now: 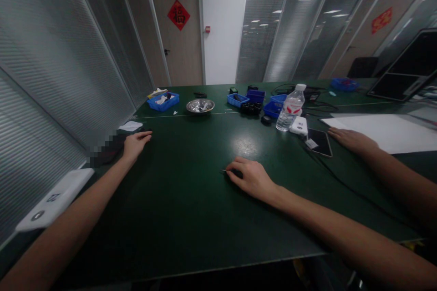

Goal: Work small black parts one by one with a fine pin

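Note:
My right hand [251, 178] rests on the green table [191, 209] near its middle. Its fingers are curled over a small dark object [236, 173] with a thin pale tip that pokes out to the left. My left hand [135, 142] lies far out at the table's left edge with its fingers stretched flat and nothing in them. It lies next to a dark, blurred thing [108, 150] and just below a white slip of paper [130, 126].
Another person's hand [351, 140] lies flat at the right, beside a phone [320, 141], a cable and a large white sheet [385, 132]. Further back stand a water bottle [290, 108], a metal bowl [200, 106] and several blue bins [163, 101]. A white device [54, 200] sits at the near left.

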{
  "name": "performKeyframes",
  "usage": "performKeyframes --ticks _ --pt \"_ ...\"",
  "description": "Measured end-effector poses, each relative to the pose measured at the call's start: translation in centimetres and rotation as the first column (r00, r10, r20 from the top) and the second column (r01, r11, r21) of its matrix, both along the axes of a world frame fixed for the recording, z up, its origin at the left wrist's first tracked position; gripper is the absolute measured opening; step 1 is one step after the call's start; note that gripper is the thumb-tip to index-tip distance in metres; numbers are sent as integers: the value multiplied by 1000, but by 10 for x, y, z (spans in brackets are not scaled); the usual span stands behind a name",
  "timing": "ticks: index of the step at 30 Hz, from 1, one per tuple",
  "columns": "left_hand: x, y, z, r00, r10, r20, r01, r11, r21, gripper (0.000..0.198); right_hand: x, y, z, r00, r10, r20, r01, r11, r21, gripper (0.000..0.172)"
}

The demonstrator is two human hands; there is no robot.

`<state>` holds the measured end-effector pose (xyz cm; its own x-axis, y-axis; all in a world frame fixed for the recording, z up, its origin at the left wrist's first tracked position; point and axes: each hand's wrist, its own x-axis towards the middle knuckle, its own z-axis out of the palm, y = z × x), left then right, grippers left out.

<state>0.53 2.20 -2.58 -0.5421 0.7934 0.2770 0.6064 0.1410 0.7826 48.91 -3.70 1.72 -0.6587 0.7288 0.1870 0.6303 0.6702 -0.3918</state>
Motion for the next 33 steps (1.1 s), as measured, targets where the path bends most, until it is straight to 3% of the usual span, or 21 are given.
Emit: performKeyframes --ticks 33 --pt "-10 5 -11 1000 -19 14 19 999 29 48 0 0 -1 1000 2 -4 -2 1000 -1 25"
